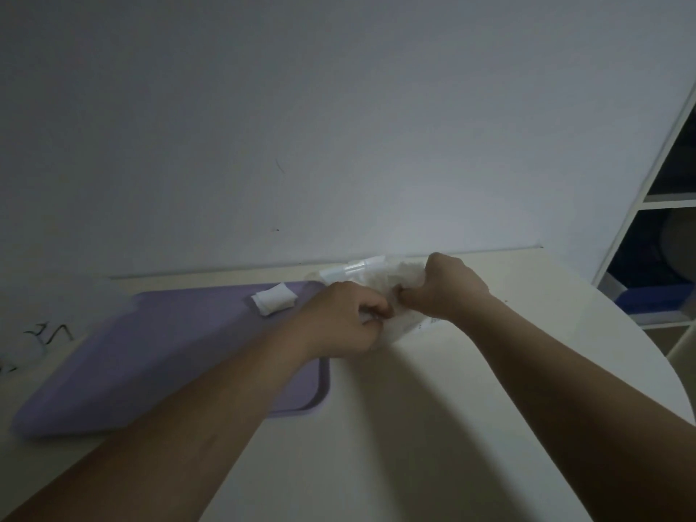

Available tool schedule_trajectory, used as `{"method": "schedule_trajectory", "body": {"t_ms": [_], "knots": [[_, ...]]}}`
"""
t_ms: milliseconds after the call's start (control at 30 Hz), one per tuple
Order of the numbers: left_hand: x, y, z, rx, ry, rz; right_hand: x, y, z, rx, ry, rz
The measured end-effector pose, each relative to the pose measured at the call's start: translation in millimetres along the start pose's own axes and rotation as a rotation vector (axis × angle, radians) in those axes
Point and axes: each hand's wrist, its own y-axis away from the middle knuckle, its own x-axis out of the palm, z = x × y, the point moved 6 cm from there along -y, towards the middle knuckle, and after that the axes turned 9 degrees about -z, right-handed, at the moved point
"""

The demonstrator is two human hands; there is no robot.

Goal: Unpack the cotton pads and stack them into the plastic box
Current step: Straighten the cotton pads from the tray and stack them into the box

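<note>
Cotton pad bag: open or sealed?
Cannot tell. Left hand and right hand pinch the bag at its middle, hiding any opening; the picture is dim.

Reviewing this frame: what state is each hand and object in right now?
Bag of cotton pads: held between both hands, by the wall; open or sealed, cannot tell.
Left hand: fingers curled, gripping the bag's near side.
Right hand: fingers curled, gripping the bag's right side.
Loose cotton pads: small pile lying at the tray's far end.
Purple tray: flat on the table.
</note>
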Motion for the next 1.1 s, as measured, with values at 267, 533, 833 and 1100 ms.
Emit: {"method": "schedule_trajectory", "body": {"t_ms": [267, 533, 833, 1100], "knots": [[-7, 4, 21, -0.023, 0.172, -0.009, 11, 7, 13, -0.008, -0.049, 0.254], [-8, 8, 18, 0.012, 0.279, -0.065, 14, 2, 21, -0.081, 0.038, 0.166], [-55, -4, 139, -0.475, -0.197, -0.278, 25, 14, 35, -0.162, 0.095, 0.243], [-61, 4, 159, -0.632, -0.178, -0.124, 24, 18, 31, -0.104, 0.105, 0.26]]}}
